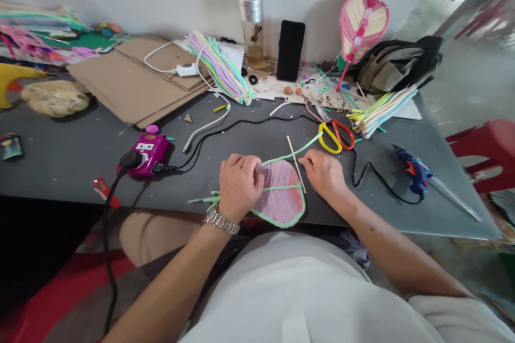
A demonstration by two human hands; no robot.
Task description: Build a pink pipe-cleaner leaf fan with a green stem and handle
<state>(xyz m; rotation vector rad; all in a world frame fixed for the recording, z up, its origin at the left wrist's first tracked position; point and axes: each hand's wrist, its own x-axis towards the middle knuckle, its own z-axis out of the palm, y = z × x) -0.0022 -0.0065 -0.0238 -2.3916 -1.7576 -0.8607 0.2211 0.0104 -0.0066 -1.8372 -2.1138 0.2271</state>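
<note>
In the head view, the left hand (pixel 241 185) lies over the left part of a lilac panel (pixel 277 206) with a green fuzzy rim, at the table's near edge. Its fingers are curled in and closed on the panel; the tips are tucked out of sight, and the hand hides the panel's left end, from which green stems (pixel 213 199) poke out to the left.

A loose green strand (pixel 300 150) runs from the left hand toward the far right, reaching the scissors (pixel 336 136). The right hand (pixel 324 174) is just right of the panel, fingers bent, thumb and forefinger close together beside a thin wooden stick (pixel 296 165); I cannot tell whether they grip anything.

Farther right lies a glue gun (pixel 416 171); beyond it a red stool (pixel 478 153) is cut off by the frame. At far left, a yellow object (pixel 14 77) is cut off too. The dark phone (pixel 290 51) shows no readable screen.
</note>
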